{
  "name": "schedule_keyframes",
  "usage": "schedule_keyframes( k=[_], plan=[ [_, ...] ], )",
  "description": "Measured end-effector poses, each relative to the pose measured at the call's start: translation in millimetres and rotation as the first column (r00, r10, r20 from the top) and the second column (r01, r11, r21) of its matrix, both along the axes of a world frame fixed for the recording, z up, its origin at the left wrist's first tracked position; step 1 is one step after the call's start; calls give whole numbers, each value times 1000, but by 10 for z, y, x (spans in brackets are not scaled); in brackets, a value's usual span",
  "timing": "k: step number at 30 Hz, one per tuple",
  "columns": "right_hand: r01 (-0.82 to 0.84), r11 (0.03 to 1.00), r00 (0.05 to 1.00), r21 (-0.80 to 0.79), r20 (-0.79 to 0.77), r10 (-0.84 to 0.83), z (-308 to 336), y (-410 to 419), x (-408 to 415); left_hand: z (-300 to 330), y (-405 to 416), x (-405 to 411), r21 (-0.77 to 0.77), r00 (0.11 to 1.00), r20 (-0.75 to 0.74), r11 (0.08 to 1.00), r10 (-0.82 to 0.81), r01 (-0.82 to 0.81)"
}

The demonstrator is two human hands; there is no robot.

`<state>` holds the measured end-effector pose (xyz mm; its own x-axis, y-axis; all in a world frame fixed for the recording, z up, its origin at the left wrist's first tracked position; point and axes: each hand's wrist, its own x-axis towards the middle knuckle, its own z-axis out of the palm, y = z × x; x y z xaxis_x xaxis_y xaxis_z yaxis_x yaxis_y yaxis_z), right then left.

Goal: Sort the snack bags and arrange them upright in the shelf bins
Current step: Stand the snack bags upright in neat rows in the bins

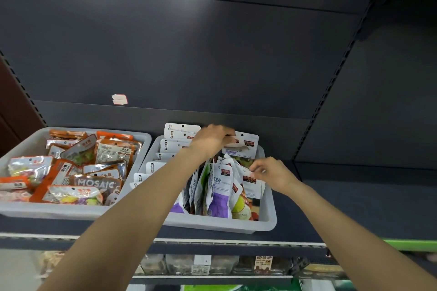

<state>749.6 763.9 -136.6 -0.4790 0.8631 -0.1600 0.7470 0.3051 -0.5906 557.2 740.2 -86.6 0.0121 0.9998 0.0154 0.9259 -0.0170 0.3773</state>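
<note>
Two grey bins stand on a dark shelf. The right bin (268, 215) holds white snack bags: an upright row (169, 144) along its left side, leaning purple and fruit-print bags (220, 198) at the front. My left hand (212, 140) reaches to the back of this bin and grips the top of a white bag (247, 143) standing there. My right hand (272, 172) pinches the top of another white bag (250, 183) at the bin's right side. The left bin (26, 211) is full of orange and clear bags (78, 172) lying jumbled.
The dark back panel of the shelf (212, 66) rises behind the bins, with a pale sticker (119, 99). Bare shelf surface (354, 201) lies to the right of the bins. A lower shelf with more goods (212, 264) shows under the shelf edge.
</note>
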Motion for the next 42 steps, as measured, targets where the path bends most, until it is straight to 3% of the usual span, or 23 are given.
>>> schedule_keyframes(
  k=[5,9,12,14,18,21,24,29,32,34,36,39,42],
  plan=[
    [-8,1000,1000,11,-28,9,-12,9,77,-77,82,49,-10,991,119,998,-54,55],
    [28,999,998,16,-49,-27,-52,40,92,-229,210,63,-30,997,69,999,-34,36],
    [66,998,997,12,-43,-65,-69,74,71,-386,283,136,-53,993,115,998,-30,36],
    [81,997,996,12,-40,-81,-88,103,60,-427,322,194,-4,989,150,1000,-16,17],
    [129,992,990,4,-65,-129,-91,180,73,-477,227,161,177,993,56,980,-105,93],
    [160,987,980,-26,-118,-162,-115,215,70,-595,40,78,107,978,22,973,-210,206],
    [194,978,958,-73,-199,-205,-157,256,85,-692,-61,37,19,981,-53,982,-186,188],
    [301,897,847,-325,-341,-407,-178,319,130,-776,-155,41,-142,979,166,980,-114,138],
    [354,855,795,-380,-359,-489,-193,343,151,-769,-128,14,-108,992,110,992,-60,72],
    [375,874,811,-309,-347,-470,-198,363,150,-750,-103,1,-88,997,-1,993,-79,79],
    [370,925,885,-87,-269,-379,-177,392,133,-711,-101,-21,-93,988,-76,988,-133,125],
    [257,935,966,246,-58,-250,-140,436,76,-665,-143,-114,-105,973,-88,974,-211,202],
    [153,919,972,364,113,-207,-103,470,-37,-682,-216,-220,-99,970,-40,967,-240,235]
  ],
)
